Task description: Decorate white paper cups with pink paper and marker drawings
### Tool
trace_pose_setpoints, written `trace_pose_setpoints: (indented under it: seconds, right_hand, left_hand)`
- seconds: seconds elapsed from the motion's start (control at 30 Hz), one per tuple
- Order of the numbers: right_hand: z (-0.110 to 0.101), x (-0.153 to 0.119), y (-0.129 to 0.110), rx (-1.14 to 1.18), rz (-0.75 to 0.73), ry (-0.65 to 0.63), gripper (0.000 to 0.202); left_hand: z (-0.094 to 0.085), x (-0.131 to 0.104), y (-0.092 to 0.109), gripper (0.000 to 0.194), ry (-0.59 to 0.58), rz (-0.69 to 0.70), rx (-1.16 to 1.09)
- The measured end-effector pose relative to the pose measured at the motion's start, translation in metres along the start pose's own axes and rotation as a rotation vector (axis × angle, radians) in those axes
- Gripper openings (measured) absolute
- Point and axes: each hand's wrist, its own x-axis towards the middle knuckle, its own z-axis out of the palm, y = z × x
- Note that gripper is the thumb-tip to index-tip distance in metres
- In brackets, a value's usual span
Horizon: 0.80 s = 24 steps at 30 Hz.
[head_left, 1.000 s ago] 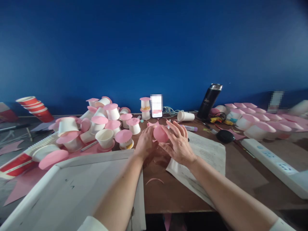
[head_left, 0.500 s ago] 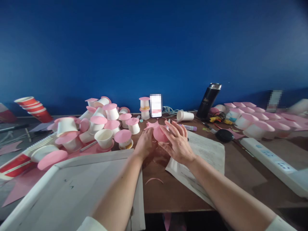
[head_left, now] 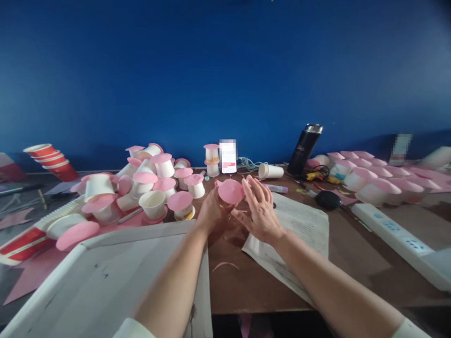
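Observation:
My left hand (head_left: 210, 211) is closed at the left edge of a round pink paper disc (head_left: 230, 191), its fingers curled under it. Whatever lies beneath the disc is mostly hidden by that hand. Just right of the disc, my right hand (head_left: 262, 213) is open, palm towards it and fingers stretched upward. A bit of pink paper scrap (head_left: 218, 182) shows behind the disc. To the left stand paper cups with pink discs, the nearest being an upturned cup (head_left: 183, 213) with a pink top. A thin curved pink paper strip (head_left: 225, 265) lies on the brown table (head_left: 239, 291).
A lit phone (head_left: 228, 159) stands at the back, beside two stacked cups (head_left: 212, 155). Farther right are white nested cups (head_left: 270, 171), a black flask (head_left: 305, 148), a printed sheet (head_left: 306, 225) and a power strip (head_left: 394, 230). Grey board (head_left: 123, 277) covers the front left.
The pink disc has tilted so that its face shows more fully, and it has shifted slightly up and left. My right hand has stayed close beside it, fingers still spread.

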Motion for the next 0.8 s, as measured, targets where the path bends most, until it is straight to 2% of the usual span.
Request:
trace_pose_setpoints:
  seconds: [0.3,0.47,0.67,0.8]
  right_hand:
    - [0.0013,-0.0003,-0.0009,-0.013,-0.009,-0.064,0.082]
    - [0.0005,-0.0006,-0.0012,-0.031,0.000,-0.037,0.083]
    - [-0.0024,0.0017,-0.0044,-0.031,0.006,-0.104,0.077]
    - [-0.0031,0.0021,-0.0053,-0.024,0.009,-0.103,0.075]
  left_hand:
    - [0.0011,0.0017,-0.0028,0.068,0.004,-0.031,0.003]
    - [-0.0015,0.0018,0.0015,0.062,0.025,-0.056,0.018]
    - [-0.0017,0.0022,0.0023,0.066,0.038,-0.073,0.036]
    - [-0.0021,0.0018,0.0042,0.062,0.019,-0.080,0.026]
